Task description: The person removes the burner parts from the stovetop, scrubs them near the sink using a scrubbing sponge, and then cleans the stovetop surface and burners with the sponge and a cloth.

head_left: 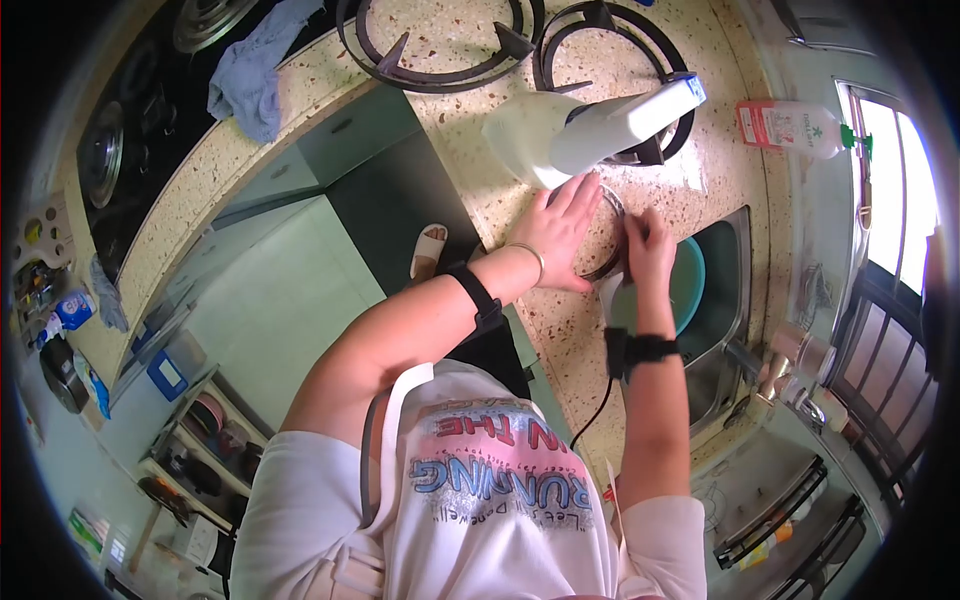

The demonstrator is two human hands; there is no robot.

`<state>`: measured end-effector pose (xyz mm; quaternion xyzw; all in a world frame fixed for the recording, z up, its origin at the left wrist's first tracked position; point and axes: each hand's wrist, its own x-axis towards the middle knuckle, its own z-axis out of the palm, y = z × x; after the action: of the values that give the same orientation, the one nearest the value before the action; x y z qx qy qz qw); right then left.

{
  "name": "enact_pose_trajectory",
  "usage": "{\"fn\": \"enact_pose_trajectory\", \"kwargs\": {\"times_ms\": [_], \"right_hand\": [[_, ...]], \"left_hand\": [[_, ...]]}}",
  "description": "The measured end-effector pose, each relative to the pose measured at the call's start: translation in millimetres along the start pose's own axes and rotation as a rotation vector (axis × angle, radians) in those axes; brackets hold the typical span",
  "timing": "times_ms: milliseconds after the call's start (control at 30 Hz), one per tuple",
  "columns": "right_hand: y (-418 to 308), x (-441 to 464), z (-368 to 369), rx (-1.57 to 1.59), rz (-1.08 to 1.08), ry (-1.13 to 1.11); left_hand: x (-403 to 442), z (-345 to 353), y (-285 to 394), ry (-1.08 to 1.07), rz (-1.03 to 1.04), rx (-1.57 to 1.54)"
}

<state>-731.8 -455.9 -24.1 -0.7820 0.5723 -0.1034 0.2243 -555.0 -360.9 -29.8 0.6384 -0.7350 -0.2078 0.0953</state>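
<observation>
My left hand [566, 228] lies flat with fingers stretched out over the left part of a dark-rimmed round ring [617, 212] on the speckled counter. My right hand [651, 247] is closed at the ring's right edge; whatever its fingers hold is hidden. Just beyond the left fingertips, a large white container [525, 135] with a long white top part [630, 125], blue at its end, stands on the counter. Below my right hand, a teal-rimmed basin [690, 285] sits in the metal sink [735, 300].
Two black pot supports [440, 85] [685, 125] are at the far side of the speckled counter [555, 330]. A bottle with a green pump [795, 128] lies toward the window. A faucet [775, 375] is beside the sink. A blue-grey cloth [250, 85] hangs over the left counter.
</observation>
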Motion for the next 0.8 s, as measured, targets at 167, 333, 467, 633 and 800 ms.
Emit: {"fn": "enact_pose_trajectory", "kwargs": {"times_ms": [167, 333, 467, 633, 800], "right_hand": [[19, -28, -5, -0.022, -0.048, -0.017], [10, -40, -9, 0.008, 0.026, -0.066], [10, -10, -2, -0.004, 0.0, 0.0], [4, -42, -5, 0.025, 0.073, 0.0], [-6, -1, -2, -0.03, 0.02, 0.01]], "left_hand": [[0, -3, 1, -0.032, -0.011, -0.019], [1, -3, 1, -0.034, -0.018, -0.025], [-1, -1, 4, 0.002, -0.015, -0.001], [3, -2, 2, 0.013, -0.019, 0.006], [0, -1, 2, 0.016, -0.008, 0.025]]}}
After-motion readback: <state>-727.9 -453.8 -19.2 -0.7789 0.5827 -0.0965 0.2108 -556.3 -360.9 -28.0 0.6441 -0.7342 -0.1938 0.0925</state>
